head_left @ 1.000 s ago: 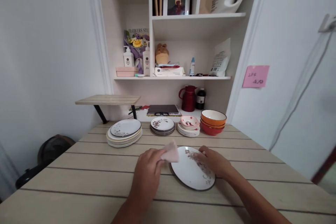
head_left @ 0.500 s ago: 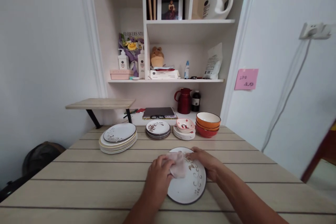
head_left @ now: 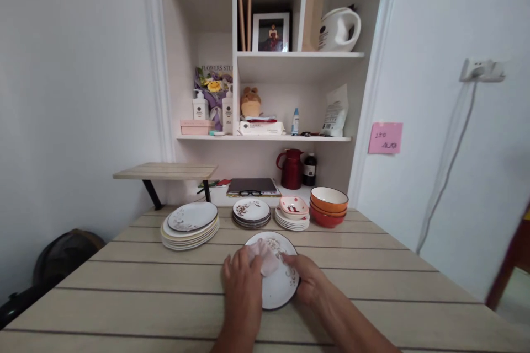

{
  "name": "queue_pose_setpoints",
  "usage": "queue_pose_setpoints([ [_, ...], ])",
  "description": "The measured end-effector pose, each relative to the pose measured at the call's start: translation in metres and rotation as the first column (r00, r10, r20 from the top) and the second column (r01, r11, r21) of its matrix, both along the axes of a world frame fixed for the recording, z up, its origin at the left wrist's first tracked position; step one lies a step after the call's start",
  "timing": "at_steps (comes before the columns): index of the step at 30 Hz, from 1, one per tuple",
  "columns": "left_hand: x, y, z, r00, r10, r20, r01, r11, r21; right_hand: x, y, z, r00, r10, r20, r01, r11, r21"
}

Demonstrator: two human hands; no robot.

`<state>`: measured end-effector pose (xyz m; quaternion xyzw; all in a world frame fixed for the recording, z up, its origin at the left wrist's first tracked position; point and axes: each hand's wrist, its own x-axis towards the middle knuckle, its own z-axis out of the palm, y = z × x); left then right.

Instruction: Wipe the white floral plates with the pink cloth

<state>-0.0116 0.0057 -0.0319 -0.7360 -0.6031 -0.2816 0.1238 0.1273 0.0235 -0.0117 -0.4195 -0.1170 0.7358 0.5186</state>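
Cloth (head_left: 268, 260) now down on the plate (head_left: 276, 291) — a second ago, up by its rim — so wiping looks under way. Left hand (head_left: 243, 281): grip pinched on cloth. Right hand (head_left: 310, 282): clamped on plate's right edge, over the desk (head_left: 165, 281).

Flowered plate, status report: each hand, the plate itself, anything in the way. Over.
Left hand holding pink cloth on plate. Right hand gripping plate's right edge. Plate flowered side up, partly covered. Stacked bowls beyond, not obstructing.

white shelving (head_left: 290, 71) stands recessed between pale walls (head_left: 74, 94), behind a wide, slatted wooden table (head_left: 144, 298).
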Motion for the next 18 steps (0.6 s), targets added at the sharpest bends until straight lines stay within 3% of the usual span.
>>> queue_pose_setpoints([
  [4,0.001,0.002,-0.004,0.999,-0.028,-0.031,0.031,0.991,0.131,-0.008,0.015,-0.004,0.995,-0.064,-0.082,0.067,0.997,0.036],
  [10,-0.003,0.006,-0.014,0.956,-0.292,0.04,0.29,0.956,0.043,-0.006,0.014,-0.01,0.969,-0.131,-0.209,0.156,0.982,0.107],
  [12,-0.004,0.002,-0.01,0.906,-0.422,0.024,0.42,0.905,0.065,-0.002,0.011,-0.011,0.962,-0.105,-0.254,0.142,0.981,0.13],
  [15,-0.005,-0.005,-0.001,0.778,-0.622,-0.093,0.628,0.776,0.061,0.004,0.008,-0.01,0.964,-0.041,-0.264,0.088,0.982,0.169],
  [18,-0.002,-0.009,0.007,0.744,-0.651,-0.15,0.665,0.744,0.067,0.01,0.006,-0.006,0.97,-0.018,-0.241,0.067,0.978,0.197],
])
